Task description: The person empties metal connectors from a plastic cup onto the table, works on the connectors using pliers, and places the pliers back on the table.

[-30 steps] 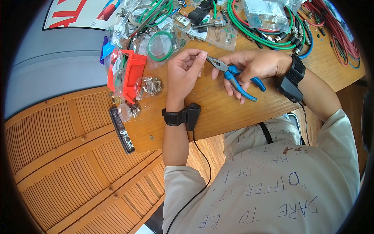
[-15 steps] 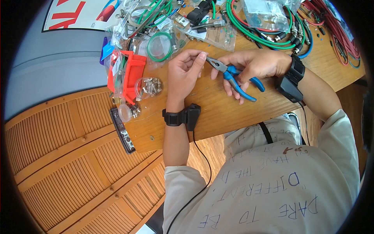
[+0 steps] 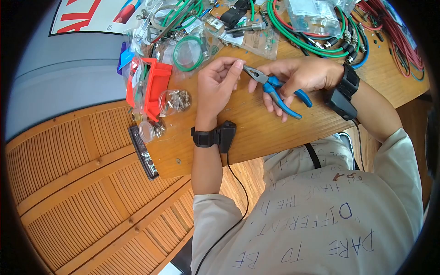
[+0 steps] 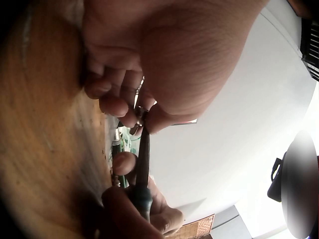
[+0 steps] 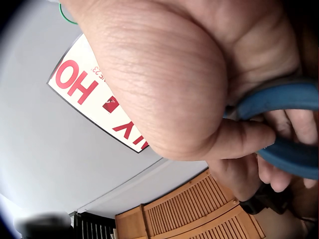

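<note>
My right hand (image 3: 307, 75) holds a pair of long-nose pliers (image 3: 280, 101) with blue handles, the thumb lying over one handle. The handles stand spread apart, and the grey nose points left at the fingertips of the left hand (image 3: 216, 87). Between thumb and fingers, the left hand pinches a small shiny metal part (image 4: 140, 116), mostly covered by the fingertips. In the left wrist view the plier tips meet the fingers right at that part. The right wrist view shows the blue handles (image 5: 281, 97) across the palm.
A red bin (image 3: 158, 87), a clear tub of metal connectors (image 3: 176, 101) and a small round lid (image 3: 146, 132) stand left on the wooden table (image 3: 256, 133). Behind the hands lie plastic bags (image 3: 261, 46), coiled green cables (image 3: 288, 34) and red cables (image 3: 405, 46).
</note>
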`<state>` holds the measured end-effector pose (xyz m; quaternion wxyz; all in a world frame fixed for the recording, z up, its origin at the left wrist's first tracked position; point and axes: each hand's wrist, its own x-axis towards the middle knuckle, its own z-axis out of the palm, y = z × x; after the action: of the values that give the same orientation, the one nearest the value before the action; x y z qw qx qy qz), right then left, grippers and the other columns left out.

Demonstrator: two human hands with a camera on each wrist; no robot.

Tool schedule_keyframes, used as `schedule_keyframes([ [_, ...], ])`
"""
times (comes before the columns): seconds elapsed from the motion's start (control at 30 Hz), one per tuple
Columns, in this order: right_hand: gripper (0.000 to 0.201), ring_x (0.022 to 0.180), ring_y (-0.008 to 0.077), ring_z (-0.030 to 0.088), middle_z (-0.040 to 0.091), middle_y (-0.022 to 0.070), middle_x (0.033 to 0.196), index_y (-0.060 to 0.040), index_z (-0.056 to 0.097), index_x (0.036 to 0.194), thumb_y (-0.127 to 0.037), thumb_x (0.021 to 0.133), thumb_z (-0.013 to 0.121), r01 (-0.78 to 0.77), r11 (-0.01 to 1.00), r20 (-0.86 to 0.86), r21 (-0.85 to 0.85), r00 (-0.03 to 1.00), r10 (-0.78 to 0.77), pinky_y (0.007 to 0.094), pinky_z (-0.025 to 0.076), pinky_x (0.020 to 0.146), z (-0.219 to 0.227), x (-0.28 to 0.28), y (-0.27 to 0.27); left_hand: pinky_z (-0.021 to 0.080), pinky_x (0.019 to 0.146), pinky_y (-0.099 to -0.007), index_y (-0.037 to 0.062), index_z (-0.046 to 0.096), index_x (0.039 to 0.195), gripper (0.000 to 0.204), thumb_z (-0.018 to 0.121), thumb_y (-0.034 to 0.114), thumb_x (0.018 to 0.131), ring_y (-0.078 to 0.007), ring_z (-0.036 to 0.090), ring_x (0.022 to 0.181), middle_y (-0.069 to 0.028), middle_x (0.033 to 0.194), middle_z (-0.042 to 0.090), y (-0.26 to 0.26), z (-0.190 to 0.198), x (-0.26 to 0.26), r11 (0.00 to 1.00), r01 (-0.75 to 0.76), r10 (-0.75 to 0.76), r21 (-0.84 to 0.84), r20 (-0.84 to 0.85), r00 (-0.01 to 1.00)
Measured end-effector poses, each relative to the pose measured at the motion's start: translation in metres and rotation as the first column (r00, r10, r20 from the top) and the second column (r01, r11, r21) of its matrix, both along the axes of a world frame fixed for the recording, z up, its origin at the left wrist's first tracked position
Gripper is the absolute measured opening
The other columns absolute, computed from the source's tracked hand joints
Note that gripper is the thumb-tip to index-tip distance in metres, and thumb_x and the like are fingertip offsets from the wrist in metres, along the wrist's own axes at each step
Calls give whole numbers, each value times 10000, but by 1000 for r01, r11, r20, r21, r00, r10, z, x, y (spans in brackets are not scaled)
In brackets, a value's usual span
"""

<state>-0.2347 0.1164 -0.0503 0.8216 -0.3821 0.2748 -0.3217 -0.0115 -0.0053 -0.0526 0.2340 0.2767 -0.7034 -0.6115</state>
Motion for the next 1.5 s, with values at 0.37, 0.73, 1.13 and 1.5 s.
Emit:
schedule_keyframes([
  [0.37,645,985,282,736,699,184,1103,-7,476,1468,138,843,540,1,999,47,-50,999,1,497,654,895,-1,-2,0,426,568,-230,-29,718,1150,225,678,174,1063,-92,570,639,-35,819,658,-10,2,7,986,-31,51,167,-118,992],
  [0.73,660,1001,289,743,707,194,1103,-7,488,1473,130,843,633,-51,998,119,-37,991,55,512,649,903,-6,-1,-1,462,590,-239,-36,656,1265,285,717,109,1027,-129,616,657,-124,989,735,-9,6,8,986,-65,92,153,-179,980],
  [1.13,641,945,318,778,699,203,1080,11,483,1469,124,844,571,-39,999,71,-26,997,41,479,680,859,-1,0,2,420,591,-241,-54,699,1177,214,716,96,1025,-118,568,661,-61,861,679,-9,5,10,984,-8,40,179,-173,984],
  [1.5,654,910,302,787,716,170,1055,-19,488,1477,116,845,586,-37,999,48,-32,998,38,446,691,785,7,0,3,456,618,-254,-46,694,1167,294,671,229,1069,-145,609,678,-70,797,674,-10,6,12,979,22,8,205,-148,989],
])
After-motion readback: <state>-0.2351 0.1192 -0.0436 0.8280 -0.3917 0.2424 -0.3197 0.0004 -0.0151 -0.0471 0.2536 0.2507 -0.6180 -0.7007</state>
